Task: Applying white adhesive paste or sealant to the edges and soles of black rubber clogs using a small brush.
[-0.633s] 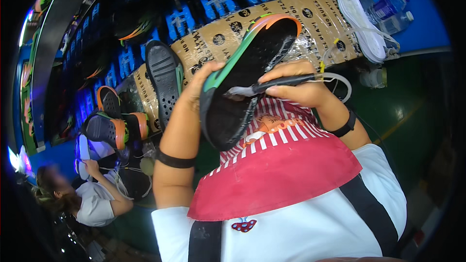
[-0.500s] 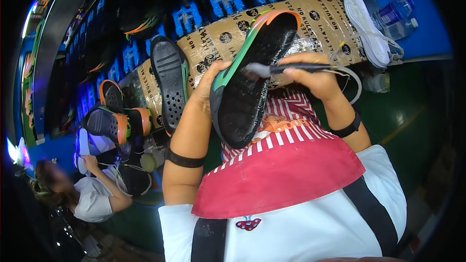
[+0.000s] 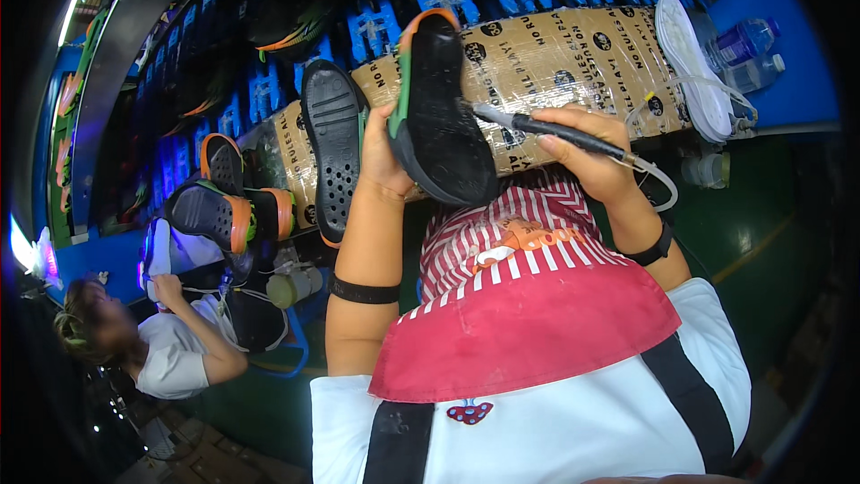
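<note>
A black shoe sole (image 3: 439, 116) with a green and orange rim is tilted up in front of me. My left hand (image 3: 385, 161) grips it by its left edge near the broad lower end. In my right hand (image 3: 596, 152) is a brush (image 3: 573, 136) with a dark handle and a thin clear tube running from its back end. The pale bristles are at the sole's right edge; whether they touch it I cannot tell. A wet sheen shows on parts of the sole's inner face. Left of my left hand lies another black sole (image 3: 333, 157), perforated at one end.
A cardboard-covered bench (image 3: 573, 63) runs across behind my hands. On its right are a white sole (image 3: 685, 67) and plastic bottles (image 3: 745, 43). Blue racks (image 3: 439, 4) stand beyond. Several soles (image 3: 210, 215) are piled at left, near a seated co-worker (image 3: 179, 350).
The sole has shifted left and turned more upright in my left hand. The brush has gone from the middle of the inner face to the right edge.
</note>
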`<control>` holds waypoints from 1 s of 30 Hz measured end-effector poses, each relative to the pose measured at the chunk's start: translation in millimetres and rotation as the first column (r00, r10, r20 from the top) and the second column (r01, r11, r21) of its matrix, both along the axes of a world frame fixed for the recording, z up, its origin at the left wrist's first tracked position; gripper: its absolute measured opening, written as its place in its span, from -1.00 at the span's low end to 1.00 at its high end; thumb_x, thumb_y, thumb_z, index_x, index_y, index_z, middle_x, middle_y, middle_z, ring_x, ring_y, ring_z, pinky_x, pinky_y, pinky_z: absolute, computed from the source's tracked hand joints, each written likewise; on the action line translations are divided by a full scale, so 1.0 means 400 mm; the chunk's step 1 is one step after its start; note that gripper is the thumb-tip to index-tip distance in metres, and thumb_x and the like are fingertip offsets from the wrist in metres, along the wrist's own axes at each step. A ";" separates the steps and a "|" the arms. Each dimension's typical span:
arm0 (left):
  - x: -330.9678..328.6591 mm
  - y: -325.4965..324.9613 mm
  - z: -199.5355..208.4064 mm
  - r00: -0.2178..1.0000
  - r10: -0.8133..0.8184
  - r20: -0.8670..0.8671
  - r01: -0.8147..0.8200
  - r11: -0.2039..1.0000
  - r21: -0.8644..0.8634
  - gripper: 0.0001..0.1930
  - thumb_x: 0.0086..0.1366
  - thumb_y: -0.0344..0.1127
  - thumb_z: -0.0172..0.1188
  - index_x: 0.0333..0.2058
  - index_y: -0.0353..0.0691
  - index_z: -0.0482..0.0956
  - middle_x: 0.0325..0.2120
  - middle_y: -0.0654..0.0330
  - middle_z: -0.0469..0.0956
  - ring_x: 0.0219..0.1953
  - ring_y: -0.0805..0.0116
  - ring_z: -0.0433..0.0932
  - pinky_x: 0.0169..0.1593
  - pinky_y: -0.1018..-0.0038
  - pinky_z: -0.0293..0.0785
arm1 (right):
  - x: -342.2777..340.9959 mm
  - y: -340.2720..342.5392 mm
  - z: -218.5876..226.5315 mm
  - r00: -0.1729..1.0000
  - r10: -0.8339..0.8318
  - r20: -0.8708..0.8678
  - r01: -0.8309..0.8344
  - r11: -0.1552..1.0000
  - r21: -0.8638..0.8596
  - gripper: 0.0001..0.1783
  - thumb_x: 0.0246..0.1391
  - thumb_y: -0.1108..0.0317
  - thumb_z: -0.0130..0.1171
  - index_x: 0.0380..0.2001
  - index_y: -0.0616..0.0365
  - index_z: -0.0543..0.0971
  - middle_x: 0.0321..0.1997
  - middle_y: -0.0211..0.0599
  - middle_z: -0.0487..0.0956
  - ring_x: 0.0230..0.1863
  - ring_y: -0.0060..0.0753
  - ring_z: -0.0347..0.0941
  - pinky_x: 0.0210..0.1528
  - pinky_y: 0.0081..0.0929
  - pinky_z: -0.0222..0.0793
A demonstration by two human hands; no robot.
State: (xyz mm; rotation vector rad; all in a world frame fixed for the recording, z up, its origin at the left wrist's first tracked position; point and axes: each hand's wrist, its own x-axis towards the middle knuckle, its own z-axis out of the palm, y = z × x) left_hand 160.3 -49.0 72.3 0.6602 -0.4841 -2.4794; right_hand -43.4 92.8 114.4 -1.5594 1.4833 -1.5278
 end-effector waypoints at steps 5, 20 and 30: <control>0.049 -0.013 -0.018 0.874 0.370 0.313 -0.319 0.925 -0.205 -0.55 0.14 -0.22 -0.09 -0.04 -0.37 0.32 -0.11 0.00 0.41 -0.10 0.15 0.42 0.00 0.29 0.32 | -0.007 0.005 -0.005 0.999 -0.028 0.025 0.027 0.998 0.049 -0.75 -0.18 0.48 0.20 -0.32 0.29 0.55 -0.45 -0.22 0.56 -0.48 -0.56 0.46 -0.43 -0.68 0.34; 0.333 0.333 -0.075 -0.191 0.799 0.570 -0.210 0.534 -0.819 -0.58 0.21 -0.29 -0.06 0.03 -0.29 0.16 -0.04 -0.07 0.23 0.00 0.14 0.26 0.07 0.36 0.20 | -0.059 -0.013 -0.065 0.966 -0.019 0.259 -0.011 0.993 0.116 -0.72 -0.17 0.36 0.22 -0.31 0.20 0.56 -0.37 -0.21 0.57 -0.36 -0.50 0.49 -0.28 -0.60 0.36; 0.334 0.259 -0.082 0.595 0.711 0.374 -0.723 0.677 -0.137 -0.48 0.16 0.12 -0.11 -0.05 -0.13 0.28 -0.17 0.08 0.38 -0.29 0.33 0.40 -0.29 0.51 0.38 | -0.074 -0.005 -0.058 0.930 -0.033 0.367 -0.036 0.983 0.179 -0.74 -0.15 0.37 0.21 -0.30 0.18 0.56 -0.39 -0.25 0.57 -0.40 -0.58 0.46 -0.31 -0.64 0.35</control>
